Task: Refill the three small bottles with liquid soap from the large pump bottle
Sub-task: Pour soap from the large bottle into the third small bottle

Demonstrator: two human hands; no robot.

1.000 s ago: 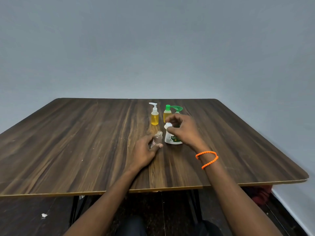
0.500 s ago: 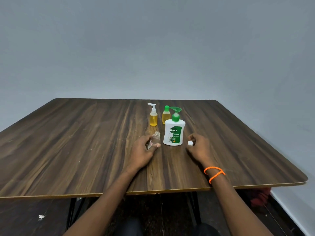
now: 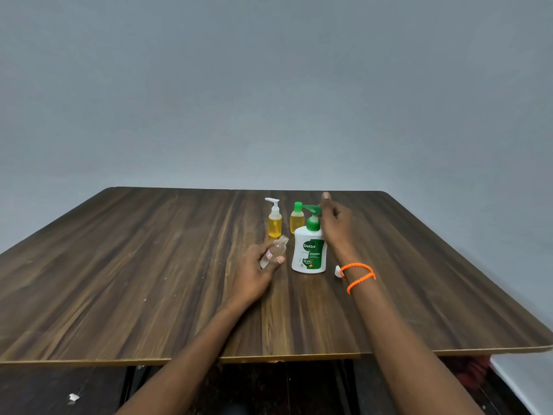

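A white pump bottle (image 3: 309,254) with a green pump head stands mid-table. My left hand (image 3: 254,271) grips a small clear bottle (image 3: 275,251), uncapped and tilted, its mouth toward the pump bottle. My right hand (image 3: 333,223) is raised beside the green pump head, fingers loosely extended, holding nothing. A small white cap (image 3: 338,271) lies on the table by my right wrist. Behind stand a small bottle of yellow liquid with a white pump (image 3: 274,223) and another with a green cap (image 3: 296,218).
The wooden table (image 3: 149,280) spreads wide to the left and right of the bottles, and its front edge runs just under my forearms. A grey wall rises behind it. Orange bands circle my right wrist (image 3: 357,275).
My right hand left the white cap on the table and rose from beside the pump bottle's base up to its green pump head. My left hand keeps hold of the clear bottle.
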